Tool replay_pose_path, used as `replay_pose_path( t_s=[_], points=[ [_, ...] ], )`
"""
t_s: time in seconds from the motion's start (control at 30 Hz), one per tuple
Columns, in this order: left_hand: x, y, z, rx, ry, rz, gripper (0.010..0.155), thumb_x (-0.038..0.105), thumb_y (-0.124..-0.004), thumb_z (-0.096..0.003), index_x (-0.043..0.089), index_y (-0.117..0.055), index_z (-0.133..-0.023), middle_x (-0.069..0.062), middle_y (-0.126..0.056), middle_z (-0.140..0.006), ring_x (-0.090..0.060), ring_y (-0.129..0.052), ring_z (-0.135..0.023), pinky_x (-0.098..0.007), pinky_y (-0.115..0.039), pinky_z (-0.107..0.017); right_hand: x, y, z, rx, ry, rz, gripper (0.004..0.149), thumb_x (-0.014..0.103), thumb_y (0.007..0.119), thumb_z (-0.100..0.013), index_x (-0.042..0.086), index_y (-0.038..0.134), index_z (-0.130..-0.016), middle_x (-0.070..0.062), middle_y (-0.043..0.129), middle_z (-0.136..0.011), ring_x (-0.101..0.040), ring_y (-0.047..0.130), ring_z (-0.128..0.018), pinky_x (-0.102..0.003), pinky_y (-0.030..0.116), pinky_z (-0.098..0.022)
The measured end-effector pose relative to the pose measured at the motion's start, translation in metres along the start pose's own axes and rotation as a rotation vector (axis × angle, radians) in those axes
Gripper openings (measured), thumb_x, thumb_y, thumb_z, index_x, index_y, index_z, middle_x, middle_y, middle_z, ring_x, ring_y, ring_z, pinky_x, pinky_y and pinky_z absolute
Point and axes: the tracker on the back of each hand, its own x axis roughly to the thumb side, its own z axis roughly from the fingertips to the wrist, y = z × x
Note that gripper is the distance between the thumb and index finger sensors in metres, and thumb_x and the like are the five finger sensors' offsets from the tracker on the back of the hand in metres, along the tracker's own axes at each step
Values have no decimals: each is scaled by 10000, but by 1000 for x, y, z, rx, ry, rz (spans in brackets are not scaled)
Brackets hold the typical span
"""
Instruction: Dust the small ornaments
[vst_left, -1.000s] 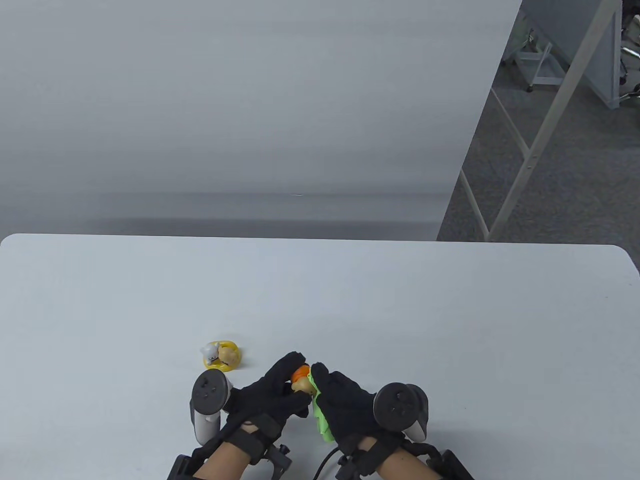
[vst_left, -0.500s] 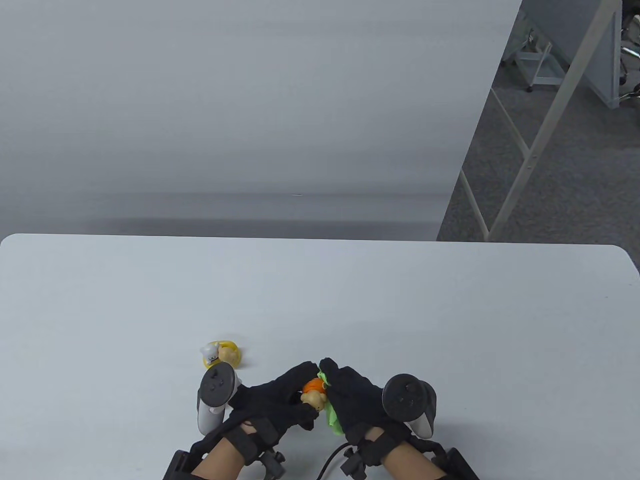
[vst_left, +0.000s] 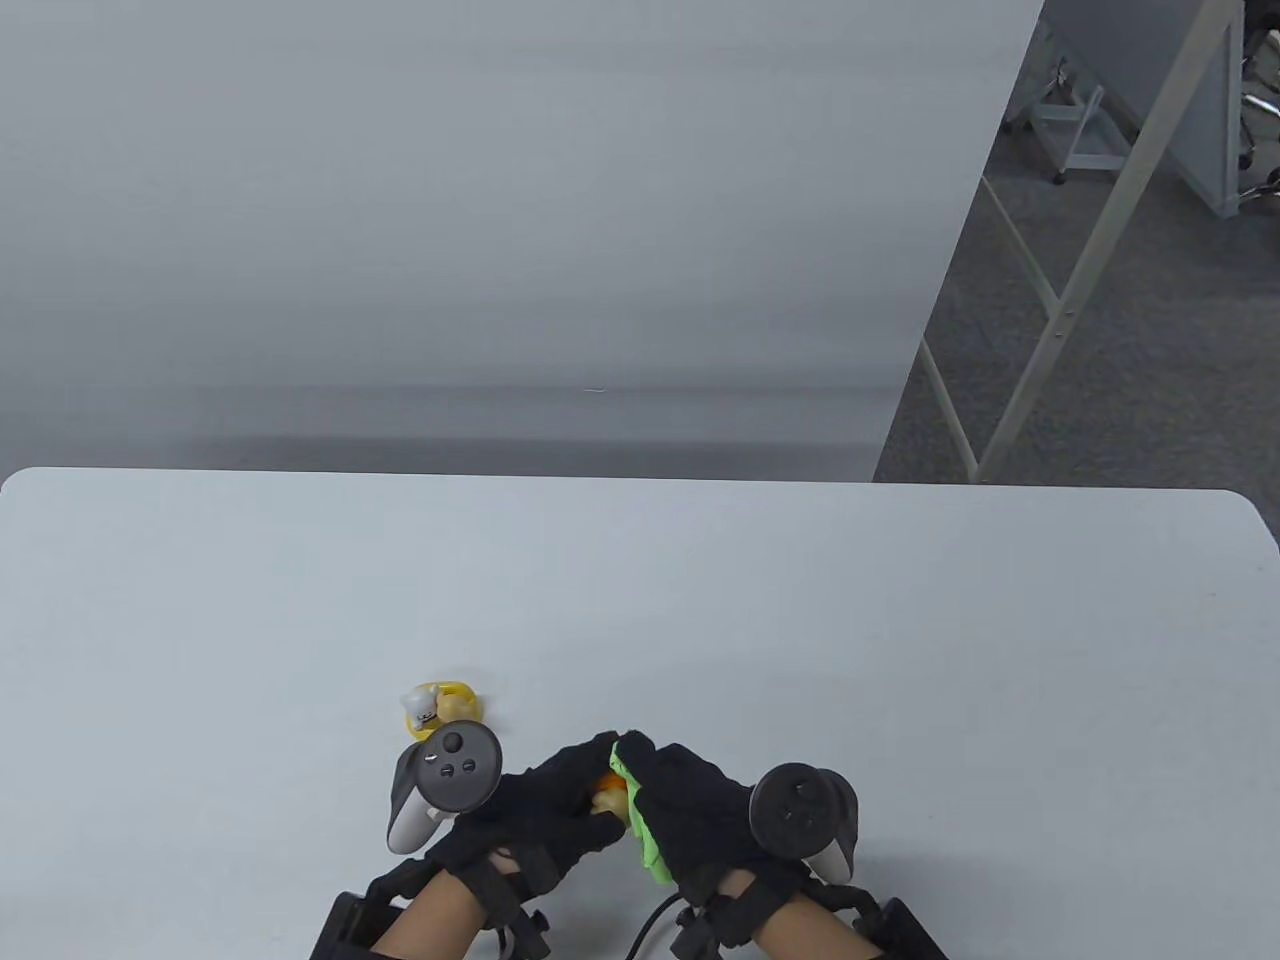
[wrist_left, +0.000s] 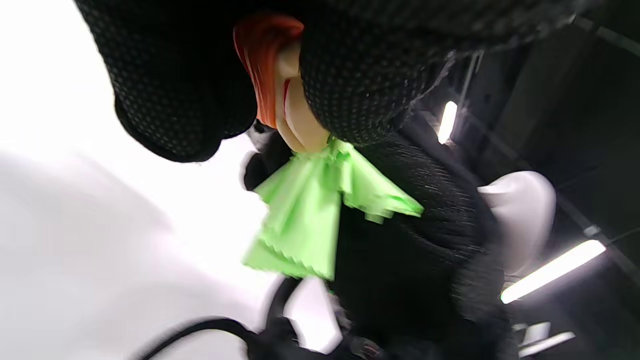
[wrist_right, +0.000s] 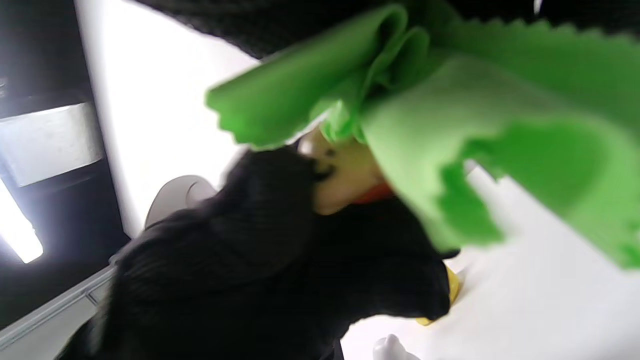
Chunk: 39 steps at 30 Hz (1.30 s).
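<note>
From the table view, both gloved hands meet at the near edge of the desk (vst_left: 700, 600): the left hand (vst_left: 530, 810) has its grip closed around a small orange-and-cream ornament (vst_left: 607, 795), and the right hand (vst_left: 695, 810) holds a green cloth (vst_left: 640, 815) pressed against it. A second ornament (vst_left: 440, 708) (yellow, with a white and a tan figure) sits on the desk just beyond the left hand's tracker (vst_left: 445, 780). In the left wrist view, the fingers (wrist_left: 350, 75) pinch the ornament (wrist_left: 290, 105) from both sides, and the cloth (wrist_left: 310, 215) hangs just under it. In the right wrist view, blurred, the cloth (wrist_right: 450, 130) drapes over the ornament's cream face (wrist_right: 345, 175), which the left hand (wrist_right: 280, 260) grips.
</note>
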Motion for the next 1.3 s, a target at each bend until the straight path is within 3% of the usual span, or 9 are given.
replay_pose_path(
  t_s=[0.1, 0.2, 0.47, 0.67, 0.77, 0.9, 1.0, 1.13, 1.3],
  points=[
    [-10, -1, 5, 193, -37, 164, 891, 362, -901, -475, -90, -460, -1104, -403, -584, -1050, -473, -1005, -716, -466, -986, -487, 0, -1, 3, -2, 28, 29, 473, 101, 769, -545, -59, 683, -981, -433, 844, -742, -503, 929, -493, -755, 777, -446],
    [-9, -3, 6, 357, -66, 263, 861, 430, -962, -442, -71, -617, -1051, -372, -665, -1009, -410, -1068, -639, -413, -1032, -412, 4, 0, 3, -20, 22, -35, 496, 107, 766, -549, -88, 629, -984, -434, 842, -743, -496, 934, -493, -749, 785, -441],
    [5, -1, 2, 141, -100, 191, 839, 268, -983, -424, -68, -585, -1082, -416, -633, -1039, -479, -1037, -682, -480, -1008, -441, -7, -6, 0, -26, 70, -79, 486, 96, 770, -543, -71, 653, -984, -441, 839, -743, -511, 925, -498, -758, 772, -446],
    [6, 7, 7, 293, 22, -35, 839, 305, -940, -415, -116, -600, -1057, -436, -678, -995, -448, -1067, -638, -454, -1027, -405, 3, 7, 4, 44, -17, -31, 501, 94, 770, -540, -102, 615, -974, -443, 845, -735, -502, 936, -486, -754, 786, -436],
    [-3, 10, 9, 266, 27, 22, 836, 298, -939, -425, -113, -589, -1064, -436, -663, -1007, -465, -1053, -650, -468, -1014, -418, 10, 12, 5, 54, -9, 30, 499, 96, 773, -540, -100, 626, -976, -439, 849, -737, -502, 937, -489, -755, 786, -440],
    [4, 1, 1, 92, -66, 74, 837, 290, -940, -431, -92, -572, -1079, -416, -647, -1037, -471, -1039, -679, -477, -1003, -445, -4, -1, 1, -20, 92, -19, 489, 91, 775, -539, -88, 651, -976, -445, 848, -733, -510, 933, -483, -759, 778, -437],
    [7, -1, -2, 120, -58, 16, 844, 306, -938, -423, -101, -580, -1070, -416, -676, -1022, -476, -1054, -666, -479, -1009, -434, -6, -5, 1, 14, 78, -30, 490, 92, 769, -542, -87, 645, -980, -445, 842, -739, -509, 929, -491, -759, 776, -441],
    [0, 10, 4, 299, 56, -46, 863, 325, -925, -430, -116, -553, -1072, -430, -700, -994, -461, -1078, -639, -459, -1025, -411, 12, 5, 3, 74, -5, -15, 499, 94, 773, -541, -98, 621, -976, -446, 844, -736, -504, 935, -489, -756, 783, -440],
    [-13, 21, 9, 308, 57, 47, 932, 402, -982, -467, -66, -420, -1046, -344, -667, -1007, -505, -1040, -708, -452, -1008, -454, 11, 4, 0, 52, -6, -36, 487, 99, 778, -543, -73, 659, -982, -437, 849, -741, -506, 936, -492, -756, 780, -445]
  ],
)
